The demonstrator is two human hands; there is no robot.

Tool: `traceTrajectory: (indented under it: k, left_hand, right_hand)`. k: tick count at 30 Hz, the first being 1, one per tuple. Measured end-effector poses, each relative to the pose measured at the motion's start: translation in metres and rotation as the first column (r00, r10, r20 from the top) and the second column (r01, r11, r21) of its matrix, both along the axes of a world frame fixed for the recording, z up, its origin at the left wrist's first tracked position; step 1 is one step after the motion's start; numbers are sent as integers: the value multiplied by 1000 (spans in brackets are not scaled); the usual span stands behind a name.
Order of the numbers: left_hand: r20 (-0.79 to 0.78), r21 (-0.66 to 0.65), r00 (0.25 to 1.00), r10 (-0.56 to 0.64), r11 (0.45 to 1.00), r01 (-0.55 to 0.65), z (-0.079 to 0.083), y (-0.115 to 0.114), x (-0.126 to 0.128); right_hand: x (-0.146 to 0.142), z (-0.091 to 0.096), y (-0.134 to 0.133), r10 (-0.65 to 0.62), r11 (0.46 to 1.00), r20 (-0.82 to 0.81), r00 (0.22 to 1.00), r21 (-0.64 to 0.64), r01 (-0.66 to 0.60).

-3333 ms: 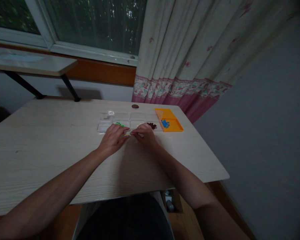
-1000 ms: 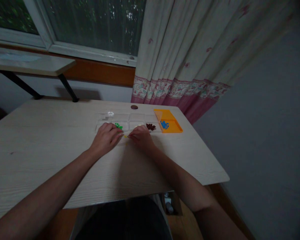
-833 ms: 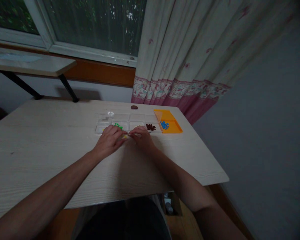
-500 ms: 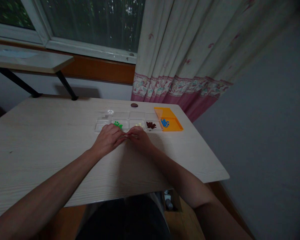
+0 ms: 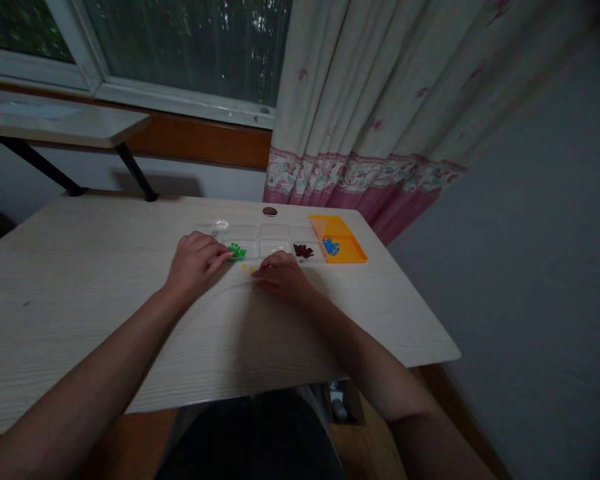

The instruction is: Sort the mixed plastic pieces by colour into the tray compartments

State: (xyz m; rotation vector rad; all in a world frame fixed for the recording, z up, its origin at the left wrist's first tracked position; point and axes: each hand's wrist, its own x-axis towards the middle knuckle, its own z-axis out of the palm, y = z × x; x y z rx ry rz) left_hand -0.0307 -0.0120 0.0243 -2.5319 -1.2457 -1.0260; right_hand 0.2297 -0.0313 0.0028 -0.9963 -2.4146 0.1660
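Note:
A clear compartment tray point(image 5: 275, 233) lies at the far middle of the pale wooden table point(image 5: 105, 300). It holds green bits point(image 5: 238, 251), pale yellow bits point(image 5: 279, 249) and dark brown bits point(image 5: 304, 251). My left hand point(image 5: 195, 260) rests over the tray's left compartments, fingers curled, fingertips beside the green bits; what it holds, if anything, is hidden. My right hand point(image 5: 283, 279) lies on the table just before the tray, fingers pinched low. A few small yellow bits point(image 5: 250, 269) lie loose on the table between my hands.
An orange lid or tray point(image 5: 343, 247) with blue bits point(image 5: 331, 247) sits right of the clear tray. A small dark round thing point(image 5: 269, 211) lies behind. A second table point(image 5: 55, 123), a window and a curtain point(image 5: 380, 100) stand beyond. The table's right edge is near.
My left hand has drawn away from my right hand, leftward and back onto the tray by the green bits. Loose yellow bits now show between the hands. The right hand has barely moved.

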Motion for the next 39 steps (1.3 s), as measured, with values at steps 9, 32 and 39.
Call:
traceTrajectory:
  k: [9, 32, 39]
  left_hand:
    - [-32, -14, 973, 228, 973, -229, -8, 21, -30]
    - [65, -139, 985, -159, 976, 167, -2, -13, 20]
    - [371, -301, 901, -223, 889, 344, -11, -26, 49]
  right_hand:
    - [-4, 9, -9, -33, 997, 238, 971, -56, 48]
    - [-14, 10, -9, -225, 974, -357, 907, -64, 217]
    - [-17, 13, -18, -171, 968, -286, 943, 130, 215]
